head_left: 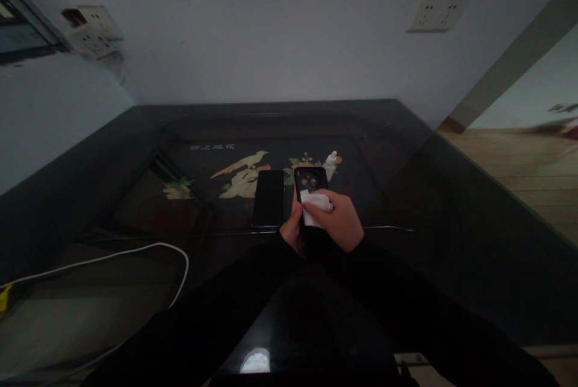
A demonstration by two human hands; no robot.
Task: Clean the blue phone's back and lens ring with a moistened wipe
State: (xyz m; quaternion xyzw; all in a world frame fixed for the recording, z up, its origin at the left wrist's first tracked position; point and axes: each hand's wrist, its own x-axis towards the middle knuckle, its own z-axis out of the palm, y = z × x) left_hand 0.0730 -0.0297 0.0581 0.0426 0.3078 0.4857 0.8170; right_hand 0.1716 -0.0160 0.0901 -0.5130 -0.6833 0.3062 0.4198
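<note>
My left hand [292, 227] grips the lower left edge of a black phone case [310, 179] with camera cutouts, held just above a dark glass table [428, 194]. Over the case, my right hand [339, 218] is closed on a folded white cloth [315, 205] and presses it against the case's surface. A black phone [269, 197] lies flat on the table just left of the case. Behind the case stands a small white bottle [331, 164].
The table top shows an inlaid bird and flower picture [241, 173]. A white cable [135, 251] loops across the left front of the table. Wall sockets [436, 14] sit on the back wall, and wooden floor [519, 158] lies to the right.
</note>
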